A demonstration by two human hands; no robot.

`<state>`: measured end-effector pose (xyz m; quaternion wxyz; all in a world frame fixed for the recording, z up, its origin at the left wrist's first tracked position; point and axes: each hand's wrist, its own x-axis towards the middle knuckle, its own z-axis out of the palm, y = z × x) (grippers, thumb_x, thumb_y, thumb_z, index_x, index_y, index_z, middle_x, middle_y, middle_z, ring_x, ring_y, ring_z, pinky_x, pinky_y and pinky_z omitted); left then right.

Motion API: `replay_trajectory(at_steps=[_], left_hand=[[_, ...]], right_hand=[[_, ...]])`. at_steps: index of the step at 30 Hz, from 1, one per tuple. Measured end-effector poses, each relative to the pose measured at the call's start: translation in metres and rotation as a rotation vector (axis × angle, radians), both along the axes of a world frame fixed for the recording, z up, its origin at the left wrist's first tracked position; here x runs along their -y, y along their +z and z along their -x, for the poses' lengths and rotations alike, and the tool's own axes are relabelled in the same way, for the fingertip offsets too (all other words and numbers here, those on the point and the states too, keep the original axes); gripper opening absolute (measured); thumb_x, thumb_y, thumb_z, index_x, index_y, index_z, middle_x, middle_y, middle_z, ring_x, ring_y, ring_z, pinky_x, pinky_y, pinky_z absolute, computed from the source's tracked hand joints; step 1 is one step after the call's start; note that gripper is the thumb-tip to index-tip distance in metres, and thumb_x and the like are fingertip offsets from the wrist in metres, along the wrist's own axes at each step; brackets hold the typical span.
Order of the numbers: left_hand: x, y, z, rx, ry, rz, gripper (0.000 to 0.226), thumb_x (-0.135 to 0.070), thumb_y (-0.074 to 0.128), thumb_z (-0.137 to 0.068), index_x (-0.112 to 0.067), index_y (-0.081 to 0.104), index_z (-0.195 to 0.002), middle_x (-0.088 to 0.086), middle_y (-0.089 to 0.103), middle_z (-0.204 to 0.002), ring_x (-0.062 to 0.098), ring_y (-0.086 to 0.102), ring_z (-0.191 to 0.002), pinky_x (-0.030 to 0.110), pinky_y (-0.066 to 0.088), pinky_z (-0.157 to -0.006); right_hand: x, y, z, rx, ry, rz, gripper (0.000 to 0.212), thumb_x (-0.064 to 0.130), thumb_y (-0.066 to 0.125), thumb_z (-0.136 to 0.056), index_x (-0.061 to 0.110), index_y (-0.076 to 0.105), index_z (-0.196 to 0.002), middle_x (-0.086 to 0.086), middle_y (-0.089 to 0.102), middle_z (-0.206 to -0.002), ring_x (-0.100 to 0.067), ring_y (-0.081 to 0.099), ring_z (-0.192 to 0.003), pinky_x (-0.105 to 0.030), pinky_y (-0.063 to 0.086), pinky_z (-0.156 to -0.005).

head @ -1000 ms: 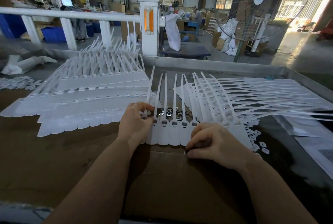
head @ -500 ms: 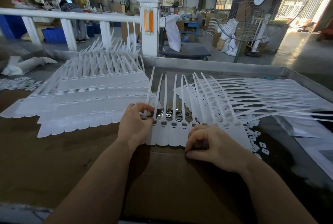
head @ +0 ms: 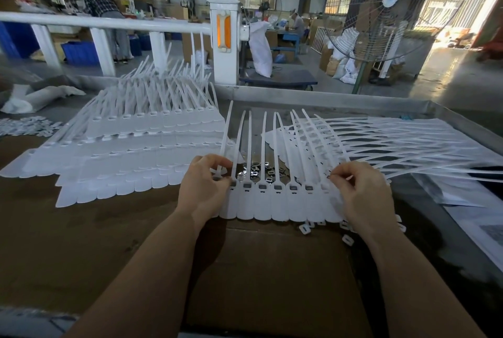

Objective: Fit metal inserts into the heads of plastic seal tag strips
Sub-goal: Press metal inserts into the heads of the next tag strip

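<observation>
left hand (head: pixel 202 190) and right hand (head: pixel 362 190) gripping white tag strip row (head: pixel 277 201), metal inserts (head: pixel 258 170) behind

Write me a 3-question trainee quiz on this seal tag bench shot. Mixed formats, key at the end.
1. True or false: the metal inserts lie loose on the table beyond the heads of the strip row being worked.
2. Multiple choice: the left hand is at which end of that row? A) its left end B) its middle C) off the row, on the far stack
3. Fill in: the big fanned stack of strips lies to the ____ of the worked row.

Key: 1 true; 2 A; 3 left. The right hand pinches something small at the row's right end; what it is cannot be told.
</observation>
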<state>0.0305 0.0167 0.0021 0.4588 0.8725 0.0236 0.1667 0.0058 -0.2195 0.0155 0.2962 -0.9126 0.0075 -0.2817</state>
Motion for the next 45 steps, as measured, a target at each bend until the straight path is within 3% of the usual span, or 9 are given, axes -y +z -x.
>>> replay_trajectory(at_steps=[4,12,15,22,30,33,38,42,45], left_hand=[[0.0,0.0,0.001,0.006,-0.004,0.01,0.023,-0.01,0.066,-0.084,-0.031,0.058,-0.089,-0.006,0.045,-0.102,-0.001,0.047,-0.075,0.008,0.034,-0.063],[0.0,0.0,0.002,0.0,-0.014,0.012,0.023,-0.01,0.066,-0.084,-0.031,0.058,-0.091,-0.006,0.044,-0.103,0.002,0.047,-0.075,0.018,0.039,-0.074],[0.0,0.0,0.002,0.0,-0.012,0.008,0.022,-0.011,0.066,-0.084,-0.03,0.058,-0.091,-0.006,0.044,-0.103,0.0,0.046,-0.074,0.013,0.037,-0.069],[0.0,0.001,0.001,0.0,-0.008,0.014,0.022,-0.011,0.066,-0.084,-0.03,0.058,-0.091,-0.005,0.044,-0.103,0.005,0.047,-0.076,0.016,0.039,-0.072],[-0.001,0.0,0.0,0.0,0.02,0.092,0.018,-0.013,0.066,-0.085,-0.028,0.059,-0.094,-0.004,0.053,-0.11,-0.001,0.048,-0.076,0.01,0.035,-0.061],[-0.001,0.002,-0.001,0.004,0.032,0.137,0.016,-0.013,0.066,-0.085,-0.026,0.061,-0.094,-0.009,0.054,-0.101,0.002,0.047,-0.078,0.009,0.032,-0.059],[-0.001,0.003,-0.004,-0.026,0.045,0.274,0.014,-0.015,0.066,-0.085,-0.023,0.063,-0.097,-0.02,0.048,-0.088,0.002,0.045,-0.078,0.011,0.032,-0.059],[-0.002,0.003,-0.006,-0.035,0.074,0.295,0.016,-0.016,0.067,-0.084,-0.026,0.061,-0.095,-0.012,0.049,-0.097,0.009,0.043,-0.092,0.013,0.033,-0.063],[-0.002,0.002,-0.006,-0.016,0.097,0.31,0.016,-0.015,0.068,-0.083,-0.025,0.062,-0.094,-0.014,0.05,-0.093,0.005,0.045,-0.084,0.012,0.033,-0.062]], right_hand=[[-0.001,-0.001,0.002,-0.085,-0.032,0.123,0.007,0.019,0.061,-0.086,0.014,0.065,-0.091,0.001,0.056,-0.098,-0.022,0.048,-0.102,-0.042,0.034,-0.091],[-0.001,-0.004,0.001,-0.183,-0.048,0.221,0.012,0.025,0.051,-0.093,0.022,0.062,-0.097,0.003,0.05,-0.11,-0.017,0.039,-0.109,-0.036,0.024,-0.091],[-0.001,-0.005,0.001,-0.195,-0.047,0.249,0.013,0.025,0.05,-0.093,0.022,0.062,-0.097,0.004,0.05,-0.109,-0.017,0.039,-0.108,-0.035,0.024,-0.09],[-0.004,-0.001,0.003,-0.08,-0.055,0.121,0.011,0.016,0.061,-0.087,0.016,0.07,-0.092,-0.001,0.059,-0.098,-0.021,0.049,-0.102,-0.04,0.033,-0.091],[-0.007,-0.001,0.005,0.032,0.024,0.076,0.012,0.006,0.064,-0.084,0.01,0.071,-0.092,-0.004,0.063,-0.092,-0.022,0.055,-0.092,-0.047,0.044,-0.088],[-0.012,0.001,0.008,0.068,0.208,0.098,0.012,0.0,0.067,-0.08,0.01,0.071,-0.085,0.003,0.058,-0.086,-0.013,0.053,-0.083,-0.032,0.047,-0.084],[-0.018,0.006,0.013,-0.089,0.445,0.015,0.04,-0.011,0.059,-0.08,0.024,0.064,-0.062,0.016,0.056,-0.092,0.0,0.05,-0.098,-0.007,0.036,-0.087],[-0.019,0.006,0.015,-0.183,0.505,0.053,0.039,-0.01,0.057,-0.08,0.022,0.07,-0.061,0.023,0.053,-0.096,0.002,0.045,-0.103,-0.028,0.039,-0.095],[-0.02,0.005,0.016,-0.19,0.515,0.109,0.029,-0.002,0.061,-0.083,0.023,0.074,-0.074,0.026,0.048,-0.098,0.004,0.043,-0.1,-0.033,0.041,-0.096]])
